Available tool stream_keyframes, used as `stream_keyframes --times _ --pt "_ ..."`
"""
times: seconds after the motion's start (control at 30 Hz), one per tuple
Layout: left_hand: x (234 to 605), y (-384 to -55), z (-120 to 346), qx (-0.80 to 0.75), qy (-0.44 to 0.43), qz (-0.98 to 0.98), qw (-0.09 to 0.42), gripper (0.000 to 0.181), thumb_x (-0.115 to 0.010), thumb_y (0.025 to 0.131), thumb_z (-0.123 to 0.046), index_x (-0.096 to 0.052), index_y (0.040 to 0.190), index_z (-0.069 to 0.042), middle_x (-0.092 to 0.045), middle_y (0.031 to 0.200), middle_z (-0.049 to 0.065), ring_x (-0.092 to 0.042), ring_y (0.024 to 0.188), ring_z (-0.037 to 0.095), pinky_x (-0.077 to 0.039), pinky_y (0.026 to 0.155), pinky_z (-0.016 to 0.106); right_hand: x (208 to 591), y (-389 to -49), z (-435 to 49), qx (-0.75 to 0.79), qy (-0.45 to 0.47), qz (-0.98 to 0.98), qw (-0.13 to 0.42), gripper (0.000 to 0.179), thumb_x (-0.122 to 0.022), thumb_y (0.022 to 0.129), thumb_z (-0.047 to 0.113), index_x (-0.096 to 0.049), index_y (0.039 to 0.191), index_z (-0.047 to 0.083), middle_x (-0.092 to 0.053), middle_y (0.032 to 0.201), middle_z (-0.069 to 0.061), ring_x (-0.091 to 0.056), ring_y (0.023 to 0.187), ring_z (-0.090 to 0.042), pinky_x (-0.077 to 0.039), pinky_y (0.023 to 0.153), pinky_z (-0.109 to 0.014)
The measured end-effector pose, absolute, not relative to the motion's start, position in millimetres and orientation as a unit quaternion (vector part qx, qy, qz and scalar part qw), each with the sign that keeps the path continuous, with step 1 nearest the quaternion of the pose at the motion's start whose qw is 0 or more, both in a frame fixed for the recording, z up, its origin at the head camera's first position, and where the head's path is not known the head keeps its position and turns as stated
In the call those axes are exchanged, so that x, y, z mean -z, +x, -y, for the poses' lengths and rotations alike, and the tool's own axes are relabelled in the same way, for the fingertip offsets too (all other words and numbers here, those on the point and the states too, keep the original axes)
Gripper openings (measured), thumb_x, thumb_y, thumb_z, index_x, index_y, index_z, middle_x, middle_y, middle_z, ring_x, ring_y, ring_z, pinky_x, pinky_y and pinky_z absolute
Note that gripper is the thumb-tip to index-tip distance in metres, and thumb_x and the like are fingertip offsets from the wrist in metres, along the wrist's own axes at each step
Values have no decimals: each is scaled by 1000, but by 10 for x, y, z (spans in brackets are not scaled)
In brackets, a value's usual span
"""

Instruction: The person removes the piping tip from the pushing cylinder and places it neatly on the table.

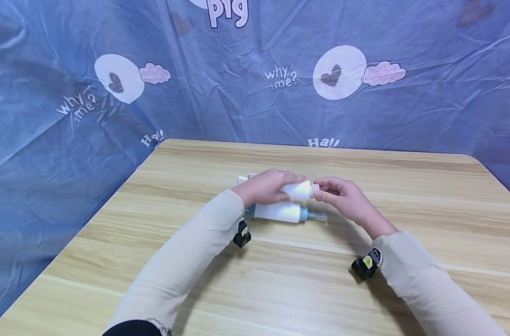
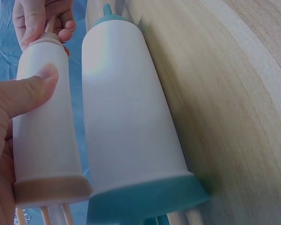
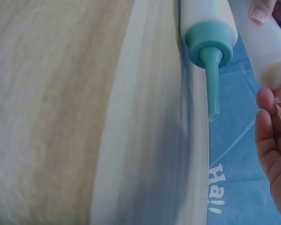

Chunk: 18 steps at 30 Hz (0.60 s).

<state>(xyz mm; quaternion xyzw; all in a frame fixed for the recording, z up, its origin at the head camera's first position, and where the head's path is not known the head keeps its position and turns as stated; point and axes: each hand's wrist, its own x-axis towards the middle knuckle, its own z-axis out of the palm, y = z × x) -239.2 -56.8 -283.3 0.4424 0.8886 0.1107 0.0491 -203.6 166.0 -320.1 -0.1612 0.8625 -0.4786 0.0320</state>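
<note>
My left hand point(image 1: 271, 185) grips the white barrel of a beige-ended icing syringe point(image 2: 47, 122), thumb laid along its side. At the barrel's tip, my right hand point(image 1: 343, 198) pinches the beige nozzle point(image 2: 50, 26) between thumb and fingers. The syringe is held roughly level, its nozzle pointing right. Just nearer to me, a second icing syringe point(image 1: 277, 212) with teal ends lies on the table, and its teal nozzle point(image 3: 213, 89) also points right. The left wrist and sleeve partly hide the rear ends of both syringes in the head view.
The wooden table point(image 1: 280, 289) extends on every side of the hands. A blue printed cloth point(image 1: 246, 102) hangs behind it and along the left. Small black wrist cameras sit below the left cuff point(image 1: 234, 205) and the right cuff point(image 1: 391, 247).
</note>
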Motion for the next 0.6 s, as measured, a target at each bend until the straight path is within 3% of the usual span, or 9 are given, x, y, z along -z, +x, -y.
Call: stream_keyframes --times 0.3,0.6 --pt "2826 -2389 563 -109 440 -890 53 59 -66 86 -19 -42 140 -14 -48 138 4 -48 123 19 -37 105 29 3218 -2053 -1663 460 -164 -872 9 40 -63 88 21 -56 121 -3 -64 107 -20 -60 88 -8 -49 75 -14" --pt "2830 -2400 569 -108 438 -891 56 60 -65 86 -19 -41 140 -14 -47 140 4 -47 125 20 -35 106 30 3208 -2051 -1682 462 -159 -873 -2 39 -68 85 16 -58 118 -1 -66 100 -18 -59 80 -3 -50 69 -17"
